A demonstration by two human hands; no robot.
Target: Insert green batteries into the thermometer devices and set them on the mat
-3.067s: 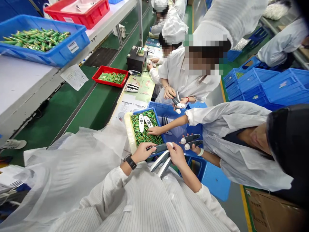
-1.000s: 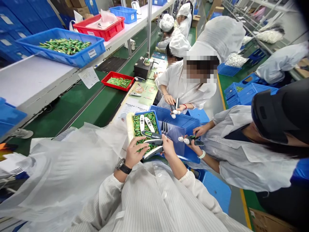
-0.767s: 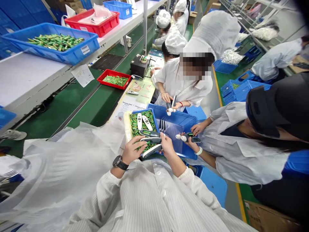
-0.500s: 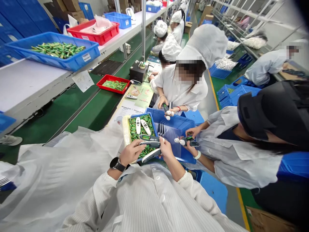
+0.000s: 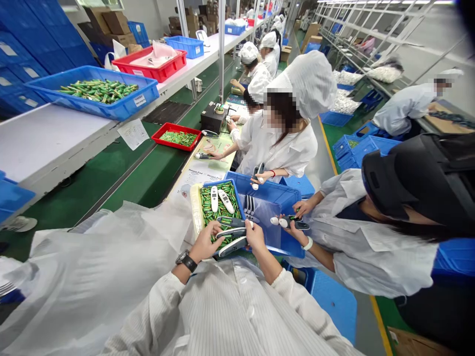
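A person in a striped white coat [image 5: 218, 311] holds 3 handheld devices [image 5: 231, 233] over the near end of a blue tray [image 5: 238, 199] of green batteries [image 5: 208, 213]. The right hand [image 5: 257, 238] has its grip closed around the devices' right-hand ends; the left hand [image 5: 202, 243] bends its fingers at the opposite ends, nearly together, though whether they pinch anything cannot be told. The fanned hold presumably keeps each device within the left hand's reach, and the spot above the tray seems chosen to keep batteries near. 2 white devices [image 5: 220, 200] lie display side up on the pile, probably parked there for convenience. The 3 held are slim, gently curved and dark grey with white edges; the uppermost shows green inside its dark side. Beside them, a co-worker's hand [image 5: 305, 206] works at similar pieces.
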